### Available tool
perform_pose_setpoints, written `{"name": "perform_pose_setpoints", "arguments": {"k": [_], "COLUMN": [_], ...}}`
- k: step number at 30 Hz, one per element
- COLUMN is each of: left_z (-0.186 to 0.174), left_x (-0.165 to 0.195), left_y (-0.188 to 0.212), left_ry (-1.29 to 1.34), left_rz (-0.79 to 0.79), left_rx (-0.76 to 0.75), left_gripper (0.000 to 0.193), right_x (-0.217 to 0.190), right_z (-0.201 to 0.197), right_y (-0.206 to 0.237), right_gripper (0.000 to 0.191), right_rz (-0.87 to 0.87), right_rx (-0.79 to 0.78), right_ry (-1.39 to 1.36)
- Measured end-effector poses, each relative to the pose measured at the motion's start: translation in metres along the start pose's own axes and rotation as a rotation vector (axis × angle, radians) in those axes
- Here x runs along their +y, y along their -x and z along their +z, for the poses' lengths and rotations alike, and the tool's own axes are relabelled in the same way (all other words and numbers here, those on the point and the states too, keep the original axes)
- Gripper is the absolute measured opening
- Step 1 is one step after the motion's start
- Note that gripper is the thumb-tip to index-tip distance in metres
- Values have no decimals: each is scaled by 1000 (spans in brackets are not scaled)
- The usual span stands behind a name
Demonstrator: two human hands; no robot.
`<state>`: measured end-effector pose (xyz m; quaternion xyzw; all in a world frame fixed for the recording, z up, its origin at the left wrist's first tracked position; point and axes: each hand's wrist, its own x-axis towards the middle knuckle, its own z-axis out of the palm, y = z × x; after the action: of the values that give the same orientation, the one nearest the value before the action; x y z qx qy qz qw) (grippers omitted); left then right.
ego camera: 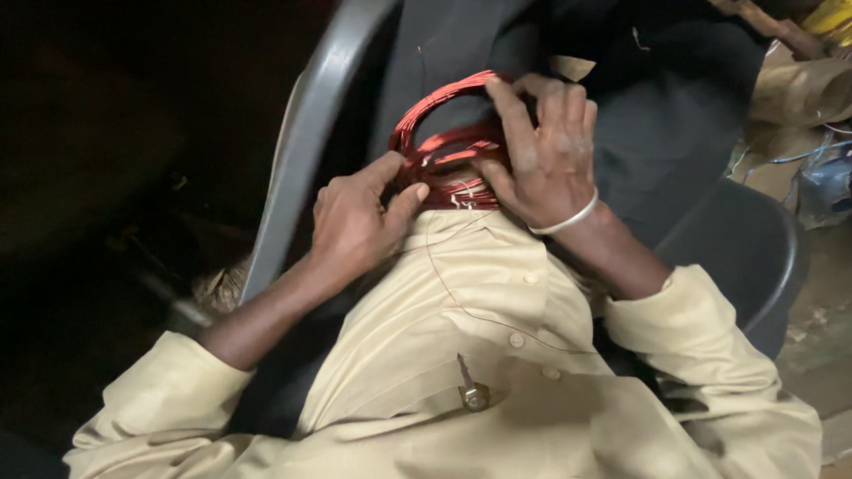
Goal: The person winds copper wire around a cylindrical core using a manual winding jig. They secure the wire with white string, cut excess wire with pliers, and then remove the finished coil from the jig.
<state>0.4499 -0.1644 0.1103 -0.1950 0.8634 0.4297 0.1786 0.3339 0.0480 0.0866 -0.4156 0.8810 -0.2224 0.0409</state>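
Looking down from the head camera: nearest lies a beige buttoned shirt (461, 355) of smooth cloth, with a small metal key (470, 387) resting on its folds. A single thin strand of copper wire (461, 306) trails in a loose curve across the shirt, up toward the coil.

Beyond the shirt, both hands meet at a coil of red enamelled copper wire (444, 146), made of several glossy oval loops bundled together and held in the middle of the scene. The left hand (355, 222) grips the coil's near left edge, thumb and forefinger pinching the strands, the other fingers curled in. The right hand (546, 155), with a pale bangle (568, 219) at the wrist, lies over the coil's right side, its fingers spread and pressing on the loops, hiding that part of the winding.

Behind the coil is dark cloth (657, 115). A grey plastic chair (306, 151), smooth and curved, frames the hands left and right. At far right lie blurred scraps and tangled wires (799, 151); the far left is too dark to read.
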Motion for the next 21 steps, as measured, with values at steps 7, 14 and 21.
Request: {"name": "perform_pose_setpoints", "arguments": {"k": [7,14,21], "left_z": [0,-53,-43], "left_x": [-3,20,59], "left_y": [5,16,-1], "left_ry": [-3,-224,-137], "left_rz": [262,455,717], "left_rx": [52,8,233], "left_gripper": [26,108,132], "right_x": [4,25,27], "right_z": [-3,-42,-55], "right_y": [-3,-15,-47], "right_gripper": [35,22,26], "right_rz": [-178,43,-149], "right_rx": [56,-188,-276], "right_ry": [-3,-459,-497]}}
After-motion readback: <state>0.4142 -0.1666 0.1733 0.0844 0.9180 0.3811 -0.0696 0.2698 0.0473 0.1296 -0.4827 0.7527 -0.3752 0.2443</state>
